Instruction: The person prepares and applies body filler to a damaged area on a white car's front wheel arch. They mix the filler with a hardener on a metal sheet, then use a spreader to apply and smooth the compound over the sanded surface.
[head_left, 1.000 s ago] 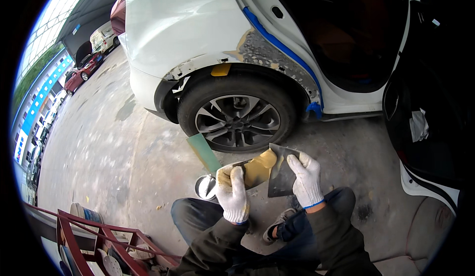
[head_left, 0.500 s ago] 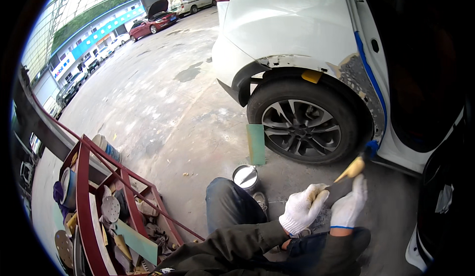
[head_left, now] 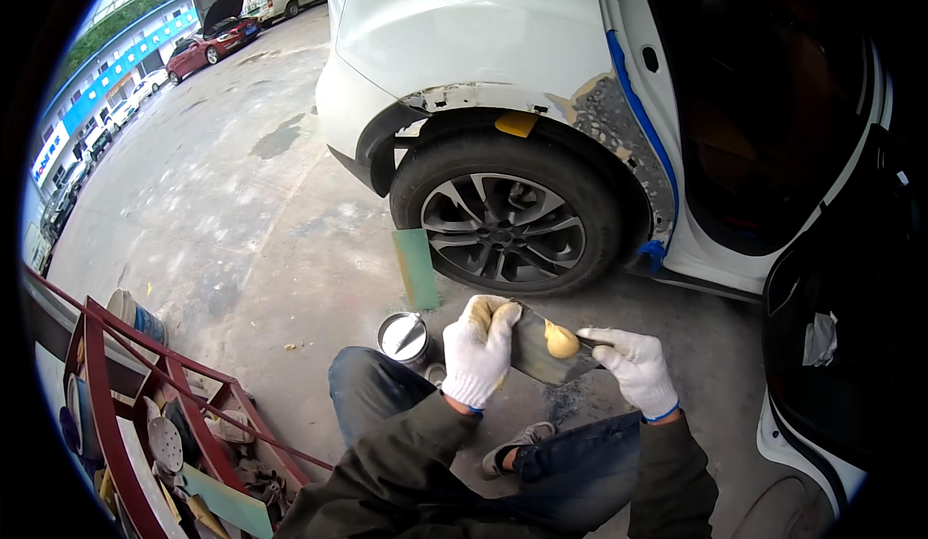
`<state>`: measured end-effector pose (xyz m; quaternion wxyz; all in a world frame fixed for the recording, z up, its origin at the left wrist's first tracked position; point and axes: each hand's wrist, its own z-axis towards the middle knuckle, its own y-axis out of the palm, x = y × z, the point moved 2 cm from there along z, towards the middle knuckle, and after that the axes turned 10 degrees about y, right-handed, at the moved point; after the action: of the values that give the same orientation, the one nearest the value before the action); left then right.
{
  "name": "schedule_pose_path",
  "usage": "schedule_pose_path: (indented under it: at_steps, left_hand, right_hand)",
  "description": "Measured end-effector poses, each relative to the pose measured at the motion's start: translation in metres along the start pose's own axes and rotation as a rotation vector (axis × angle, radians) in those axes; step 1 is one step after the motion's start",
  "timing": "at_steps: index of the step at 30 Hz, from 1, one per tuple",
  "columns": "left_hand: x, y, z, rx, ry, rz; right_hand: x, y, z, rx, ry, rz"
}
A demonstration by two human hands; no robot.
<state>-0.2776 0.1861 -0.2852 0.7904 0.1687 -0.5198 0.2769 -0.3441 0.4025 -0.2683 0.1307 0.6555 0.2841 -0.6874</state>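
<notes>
My left hand (head_left: 477,350), in a white knitted glove, grips the left edge of a thin grey plate (head_left: 532,353). A smooth dollop of yellow putty (head_left: 561,341) sits toward the plate's right side. My right hand (head_left: 633,370), gloved too, is closed around a slim dark putty knife (head_left: 593,339) whose tip meets the putty; its blade is mostly hidden. Both hands are in front of the white car's rear wheel (head_left: 505,230). Above and right of this wheel, the car's arch shows a bare grey, patchy area (head_left: 623,118) beside blue masking tape (head_left: 640,109).
An opened tin (head_left: 403,338) with a flat tool across it stands by my left knee. A green sheet (head_left: 416,268) leans on the tyre. At lower left, a red metal rack (head_left: 92,365) holds sanding discs and scraps. The open car door (head_left: 822,346) is at right.
The view has shifted, so the car appears farther left. The plate, seen edge-on before, is now turned with its face toward me. My right hand has closed in, with its knife at the putty.
</notes>
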Motion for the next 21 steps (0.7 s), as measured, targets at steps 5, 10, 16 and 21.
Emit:
schedule_pose_path:
  at_steps: [5, 10, 16, 21]
  left_hand:
    - [-0.016, -0.003, -0.007, 0.020, -0.069, -0.004]
    - [-0.017, 0.011, -0.008, 0.129, -0.057, -0.106]
    - [-0.016, 0.004, -0.016, 0.115, 0.012, -0.078]
    - [-0.006, 0.007, -0.016, 0.168, 0.014, -0.133]
  right_hand:
    - [-0.035, 0.021, -0.004, 0.467, -0.504, -0.860]
    - [-0.019, 0.072, -0.022, 0.501, -0.693, -0.952]
    - [-0.024, 0.059, -0.019, 0.623, -0.672, -0.650]
    - [-0.016, 0.074, -0.024, 0.429, -0.746, -0.826]
